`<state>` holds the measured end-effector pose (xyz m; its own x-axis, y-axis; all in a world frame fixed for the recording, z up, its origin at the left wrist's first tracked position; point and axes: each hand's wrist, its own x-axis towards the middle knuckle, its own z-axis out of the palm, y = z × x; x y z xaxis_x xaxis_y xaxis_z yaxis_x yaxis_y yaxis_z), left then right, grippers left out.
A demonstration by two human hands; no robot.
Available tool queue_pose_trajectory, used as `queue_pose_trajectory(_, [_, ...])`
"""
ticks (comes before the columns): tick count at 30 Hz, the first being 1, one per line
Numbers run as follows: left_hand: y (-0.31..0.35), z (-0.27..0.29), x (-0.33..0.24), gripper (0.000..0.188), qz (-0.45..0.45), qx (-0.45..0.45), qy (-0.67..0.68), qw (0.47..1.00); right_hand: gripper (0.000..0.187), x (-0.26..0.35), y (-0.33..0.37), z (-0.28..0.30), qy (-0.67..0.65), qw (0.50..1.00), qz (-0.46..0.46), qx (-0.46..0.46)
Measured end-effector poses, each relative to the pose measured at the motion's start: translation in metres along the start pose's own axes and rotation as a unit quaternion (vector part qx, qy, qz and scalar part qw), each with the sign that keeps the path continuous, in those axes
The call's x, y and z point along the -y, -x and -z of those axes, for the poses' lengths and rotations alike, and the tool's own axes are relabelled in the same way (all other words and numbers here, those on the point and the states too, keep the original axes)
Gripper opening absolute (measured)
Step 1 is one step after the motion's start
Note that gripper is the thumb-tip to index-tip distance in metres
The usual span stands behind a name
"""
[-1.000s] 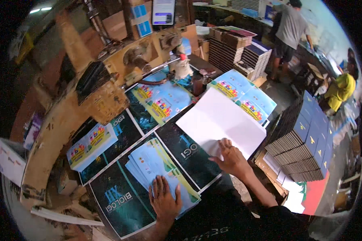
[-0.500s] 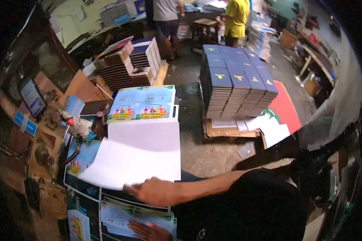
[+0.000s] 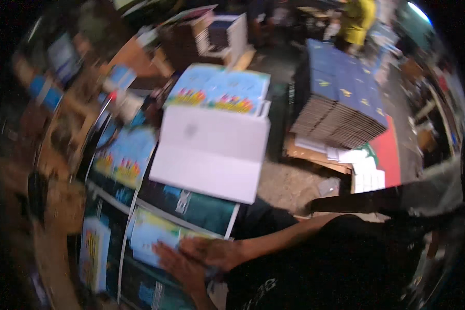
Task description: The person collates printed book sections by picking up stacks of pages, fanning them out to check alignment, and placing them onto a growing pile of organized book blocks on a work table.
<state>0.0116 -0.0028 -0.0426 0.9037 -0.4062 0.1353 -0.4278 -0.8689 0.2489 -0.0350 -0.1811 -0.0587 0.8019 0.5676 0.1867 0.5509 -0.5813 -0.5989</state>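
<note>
Both hands rest together on a small pile of folded printed sheets (image 3: 149, 235), light blue and yellow, near the lower middle. My left hand (image 3: 185, 269) lies flat with its fingers stretched out over the paper. My right hand (image 3: 212, 252) comes in from the right, close against the left one, and its fingers look extended and blurred. Neither hand visibly grips anything. Beyond them a large white sheet (image 3: 212, 150) with a crease across it lies over a dark printed surface. Colourful printed sheets (image 3: 219, 88) lie at its far end.
More printed sheets (image 3: 124, 160) and a folded piece (image 3: 94, 253) lie at left beside a wooden machine part (image 3: 62, 139). A tall stack of blue-covered books (image 3: 341, 93) stands on cardboard at right. Another book stack (image 3: 225, 39) is behind. A person in yellow (image 3: 357, 23) stands far back.
My right hand has let go of the white sheet's edge and moved down beside my left hand. The white sheet now lies flatter, uncovering the dark print below. The view has shifted.
</note>
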Motion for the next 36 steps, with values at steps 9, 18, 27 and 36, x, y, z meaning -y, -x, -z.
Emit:
queue_pose_trajectory(9, [-0.086,0.015,0.087,0.069,0.119,-0.031,-0.063,0.990,0.064,0.023,0.001,0.011,0.061,0.997,-0.034,-0.045])
queue_pose_trajectory(18, [-0.001,0.012,-0.045,0.087,0.059,0.022,-0.039,0.997,0.071,0.006,-0.006,0.119,-0.121,0.946,-0.234,0.189])
queue_pose_trajectory(27, [-0.008,0.015,-0.039,0.099,0.034,-0.035,-0.104,0.993,0.079,-0.036,0.038,0.152,0.147,0.908,-0.382,-0.092])
queue_pose_trajectory(36, [-0.016,0.042,-0.033,0.090,0.014,-0.080,0.278,0.957,0.035,0.027,0.004,0.135,-0.231,0.944,-0.160,-0.174])
